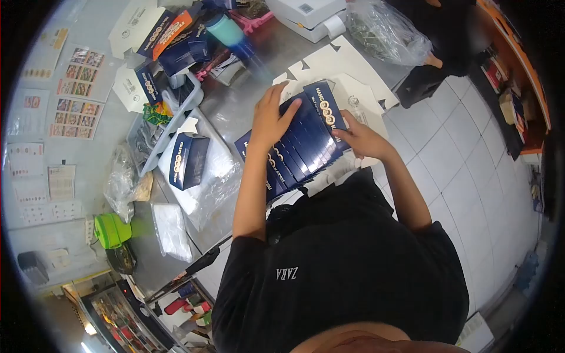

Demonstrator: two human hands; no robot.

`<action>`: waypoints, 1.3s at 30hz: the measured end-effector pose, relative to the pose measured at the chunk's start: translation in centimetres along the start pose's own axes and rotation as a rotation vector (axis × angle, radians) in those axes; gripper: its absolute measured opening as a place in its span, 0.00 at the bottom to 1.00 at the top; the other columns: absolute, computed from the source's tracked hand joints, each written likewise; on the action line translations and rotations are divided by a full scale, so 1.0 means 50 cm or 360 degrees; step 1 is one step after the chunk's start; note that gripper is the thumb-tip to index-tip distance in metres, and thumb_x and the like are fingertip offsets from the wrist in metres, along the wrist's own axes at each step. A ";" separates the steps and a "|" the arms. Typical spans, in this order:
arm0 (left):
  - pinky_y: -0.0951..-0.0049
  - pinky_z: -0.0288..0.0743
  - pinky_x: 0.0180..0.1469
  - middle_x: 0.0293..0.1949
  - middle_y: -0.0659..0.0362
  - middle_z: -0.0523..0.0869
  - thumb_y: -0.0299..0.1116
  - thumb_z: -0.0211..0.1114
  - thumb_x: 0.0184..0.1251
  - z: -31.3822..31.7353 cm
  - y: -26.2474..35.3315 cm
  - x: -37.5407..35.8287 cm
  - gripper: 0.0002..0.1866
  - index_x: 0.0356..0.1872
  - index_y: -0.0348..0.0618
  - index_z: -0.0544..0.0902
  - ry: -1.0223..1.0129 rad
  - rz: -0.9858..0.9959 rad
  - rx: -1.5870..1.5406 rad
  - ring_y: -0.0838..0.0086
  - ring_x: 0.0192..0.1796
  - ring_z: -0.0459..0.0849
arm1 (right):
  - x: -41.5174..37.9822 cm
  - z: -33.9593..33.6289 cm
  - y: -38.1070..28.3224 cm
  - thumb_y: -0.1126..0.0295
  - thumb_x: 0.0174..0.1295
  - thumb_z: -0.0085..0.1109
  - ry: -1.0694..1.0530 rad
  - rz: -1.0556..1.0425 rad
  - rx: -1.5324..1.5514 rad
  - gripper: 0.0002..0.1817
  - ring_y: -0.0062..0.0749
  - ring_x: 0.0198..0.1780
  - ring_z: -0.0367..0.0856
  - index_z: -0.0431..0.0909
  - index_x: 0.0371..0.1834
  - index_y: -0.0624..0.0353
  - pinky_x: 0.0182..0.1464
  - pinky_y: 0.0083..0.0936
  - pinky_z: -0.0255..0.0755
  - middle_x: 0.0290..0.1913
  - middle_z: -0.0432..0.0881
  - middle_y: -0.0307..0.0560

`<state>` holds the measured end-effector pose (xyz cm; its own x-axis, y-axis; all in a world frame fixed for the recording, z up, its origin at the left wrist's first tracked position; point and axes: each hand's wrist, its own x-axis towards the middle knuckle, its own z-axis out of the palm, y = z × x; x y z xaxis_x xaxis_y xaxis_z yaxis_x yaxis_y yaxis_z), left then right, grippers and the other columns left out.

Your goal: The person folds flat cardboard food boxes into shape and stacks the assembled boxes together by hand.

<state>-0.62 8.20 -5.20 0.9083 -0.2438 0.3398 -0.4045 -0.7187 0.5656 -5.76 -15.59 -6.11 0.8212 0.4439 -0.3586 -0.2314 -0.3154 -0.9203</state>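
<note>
head view: only one camera, fisheye, edges warped.
left hand: flat on my fanned stack of navy carton blanks, fingers spread, pressing the upper-left of the fan, not curled round anything.
right hand: at the stack's 3 o'clock edge, thumb on top, fingers probably under it; grip looks like a pinch, blurred there.
stack: on the steel table right in front of me, partly over white flat blanks.
folded navy box: 9 o'clock of the stack, lying on clear plastic bags.
white tray: 10 o'clock, more navy cartons behind it.
label printer: 12 o'clock, at the far edge.
</note>
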 end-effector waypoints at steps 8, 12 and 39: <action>0.66 0.72 0.53 0.47 0.51 0.83 0.58 0.60 0.59 0.048 -0.027 0.028 0.28 0.51 0.46 0.78 -0.0691 -0.0339 -0.0087 0.61 0.50 0.81 | -0.029 -0.012 0.001 0.57 0.66 0.53 -0.0059 0.0230 -0.0222 0.34 0.28 0.15 0.72 0.49 0.66 0.63 0.18 0.23 0.66 0.29 0.77 0.54; 0.68 0.68 0.57 0.48 0.57 0.82 0.45 0.73 0.52 0.049 -0.086 0.096 0.23 0.45 0.43 0.78 -0.1055 -0.0283 -0.0693 0.68 0.53 0.78 | -0.026 -0.007 0.008 0.56 0.64 0.56 -0.0037 0.0311 -0.0287 0.29 0.29 0.15 0.73 0.53 0.59 0.58 0.18 0.24 0.68 0.29 0.78 0.50; 0.77 0.58 0.57 0.39 0.60 0.74 0.20 0.53 0.62 0.114 -0.093 0.147 0.19 0.52 0.48 0.62 -0.1384 -0.0640 -0.1866 0.74 0.48 0.71 | 0.182 -0.075 0.027 0.63 0.57 0.66 0.0145 -0.0559 -0.0040 0.10 0.21 0.44 0.77 0.81 0.37 0.55 0.54 0.26 0.66 0.36 0.82 0.38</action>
<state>8.52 6.04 -9.60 0.5844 -0.7625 -0.2777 0.4063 -0.0213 0.9135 3.36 -15.11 -10.02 0.8916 0.4528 -0.0050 0.0850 -0.1782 -0.9803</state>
